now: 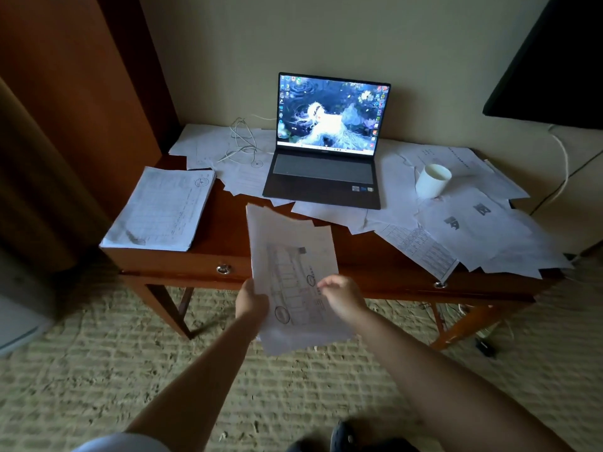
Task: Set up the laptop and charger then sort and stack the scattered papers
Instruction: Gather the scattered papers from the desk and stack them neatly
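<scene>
An open laptop (pixel 326 148) with a lit screen stands at the back middle of the wooden desk (pixel 228 230). A white charger cable (pixel 243 141) lies coiled to its left on loose sheets. A neat paper stack (pixel 160 210) rests on the desk's left end. Scattered papers (pixel 473 230) cover the right half. In front of the desk I hold a bundle of printed sheets (pixel 290 275). My left hand (pixel 251 300) grips its left edge. My right hand (pixel 342 296) pinches its right side over the print.
A white mug (pixel 432 181) sits on the papers right of the laptop. A dark TV panel (pixel 554 60) hangs at the upper right, cords (pixel 561 164) trailing below it. Brown wood panelling (pixel 81 93) stands to the left. Patterned carpet (pixel 98 370) lies underfoot.
</scene>
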